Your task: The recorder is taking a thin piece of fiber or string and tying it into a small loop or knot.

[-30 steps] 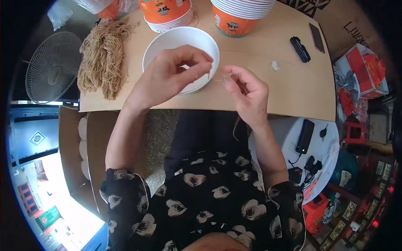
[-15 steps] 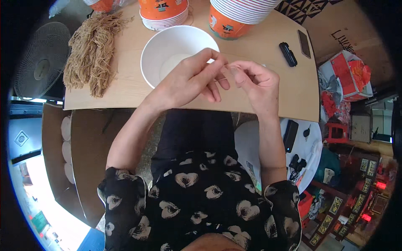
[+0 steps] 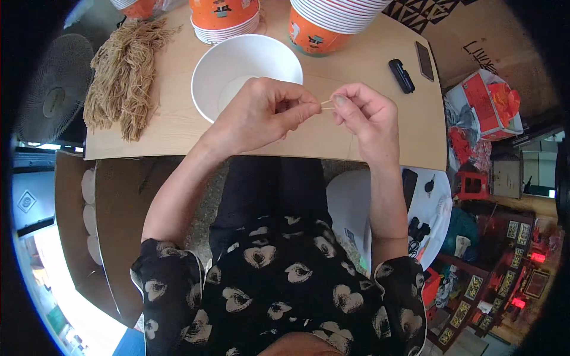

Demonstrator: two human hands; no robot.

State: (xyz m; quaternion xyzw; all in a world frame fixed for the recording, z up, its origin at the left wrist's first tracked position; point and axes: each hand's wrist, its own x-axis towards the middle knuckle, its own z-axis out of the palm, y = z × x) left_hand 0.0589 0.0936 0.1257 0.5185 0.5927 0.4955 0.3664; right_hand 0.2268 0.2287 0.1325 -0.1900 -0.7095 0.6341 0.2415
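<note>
Over the table's near edge, my left hand (image 3: 259, 114) pinches one end of a thin pale string (image 3: 327, 108) between thumb and fingertips. My right hand (image 3: 373, 118) is closed on the string's other side, so two short strands show across the small gap. A fine thread seems to hang below the right hand. Just behind my left hand stands a large white paper tub (image 3: 205, 77), its mouth toward me; the part of its interior I see holds nothing. A bundle of tan strings (image 3: 126, 83) lies on the left of the table.
Orange-printed paper tubs are stacked at the back, one stack (image 3: 222, 15) in the middle and a taller one (image 3: 320, 35) to its right. A black case (image 3: 401, 76) and a phone (image 3: 424, 60) lie at the right. A fan (image 3: 54, 98) stands left of the table (image 3: 380, 53).
My hands have drawn slightly apart, and the string now shows as two strands between them. My left fingers have curled in. The whole view has shifted a little.
</note>
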